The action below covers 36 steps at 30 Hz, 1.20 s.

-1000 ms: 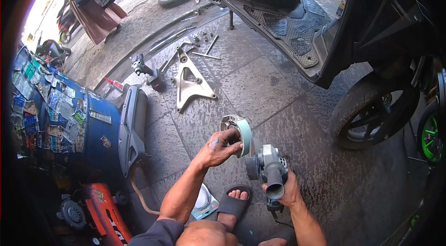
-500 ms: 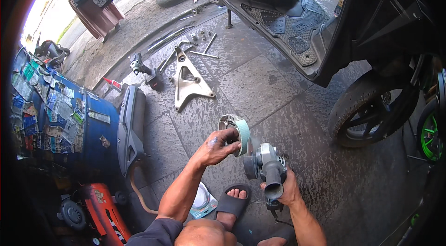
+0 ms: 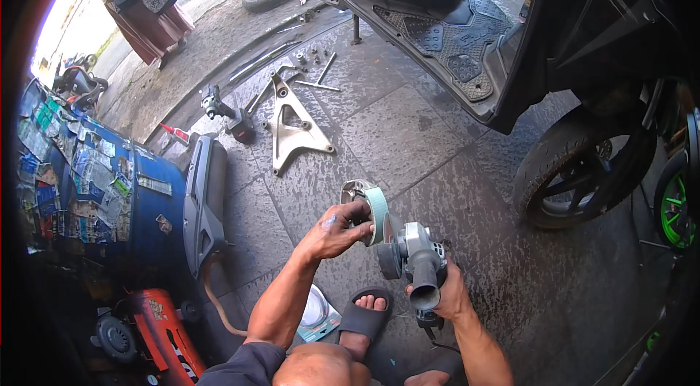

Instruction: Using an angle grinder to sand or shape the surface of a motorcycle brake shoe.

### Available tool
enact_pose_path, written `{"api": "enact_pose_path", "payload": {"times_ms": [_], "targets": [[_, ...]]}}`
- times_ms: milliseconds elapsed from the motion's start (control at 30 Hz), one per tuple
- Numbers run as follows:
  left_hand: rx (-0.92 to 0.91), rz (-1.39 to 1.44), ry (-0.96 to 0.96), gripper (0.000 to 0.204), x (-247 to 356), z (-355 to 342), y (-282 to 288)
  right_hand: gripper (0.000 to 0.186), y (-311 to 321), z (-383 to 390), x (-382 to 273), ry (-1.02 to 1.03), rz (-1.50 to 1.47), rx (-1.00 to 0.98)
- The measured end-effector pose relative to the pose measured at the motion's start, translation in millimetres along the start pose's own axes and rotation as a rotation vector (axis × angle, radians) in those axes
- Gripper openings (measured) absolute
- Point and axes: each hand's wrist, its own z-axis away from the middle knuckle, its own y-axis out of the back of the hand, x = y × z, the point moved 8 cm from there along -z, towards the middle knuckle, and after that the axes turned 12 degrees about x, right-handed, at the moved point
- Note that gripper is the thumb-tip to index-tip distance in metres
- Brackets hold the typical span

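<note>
While my left hand (image 3: 337, 231) pinches the brake shoe assembly (image 3: 355, 188) between thumb and fingers, behind its pale green lining (image 3: 377, 212), my right hand (image 3: 453, 292) wraps its fingers around the angle grinder (image 3: 418, 244). The assembly is in the air above the tiled floor (image 3: 430, 149), farther from the street-side edge than the triangular metal bracket (image 3: 284, 135). The disc (image 3: 391, 228) sits right beside the lining; I can't tell whether they touch. If it snags the lining's edge, the assembly could twist loose, since only my pinch braces it, and my bare thumb could get cut. A kick could drop the grinder toward my sandalled foot (image 3: 367, 319).
</note>
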Motion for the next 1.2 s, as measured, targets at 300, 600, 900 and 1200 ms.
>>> {"api": "enact_pose_path", "payload": {"times_ms": [300,600,900,1200], "targets": [[0.02,0.06,-0.001,0.025,0,1,-1,0.074,-1,0,-2,0.002,-0.044,-0.012],[-0.032,0.06,0.051,0.03,-7,1,-3,0.072,-1,-2,4,-0.017,-0.026,-0.025],[-0.042,0.041,0.051,0.029,-5,2,-3,0.072,-1,-3,-1,0.008,-0.02,-0.029],[-0.036,0.054,0.028,0.024,5,2,-3,0.074,0,-3,1,-0.001,-0.026,-0.026]]}}
